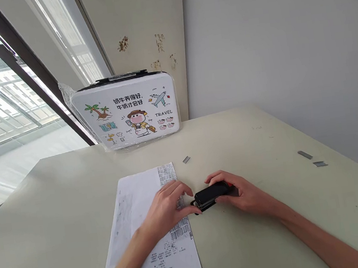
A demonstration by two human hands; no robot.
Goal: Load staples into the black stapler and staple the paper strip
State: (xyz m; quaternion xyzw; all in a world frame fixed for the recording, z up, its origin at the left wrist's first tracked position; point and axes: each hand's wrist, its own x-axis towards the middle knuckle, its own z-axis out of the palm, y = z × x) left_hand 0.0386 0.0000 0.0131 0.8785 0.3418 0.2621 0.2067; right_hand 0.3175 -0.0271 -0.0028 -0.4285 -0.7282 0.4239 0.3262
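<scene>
A black stapler (210,194) lies on the table just right of the papers, its front end pointing left. My right hand (236,191) is wrapped round its rear half, thumb on the near side and fingers on the far side. A bit of red shows at the stapler's back end. My left hand (168,203) reaches over the printed papers (139,185), its thumb tip at the stapler's front end. The curled index finger stays apart from the thumb, and I see nothing held between them. Part of the papers is hidden under my left hand and forearm.
A white cartoon-printed case (130,114) in clear plastic stands at the table's back. One strip of staples (186,160) lies beyond the stapler. Two more grey staple strips (305,154) lie near the right edge. A grey wall (279,41) borders the table on the right.
</scene>
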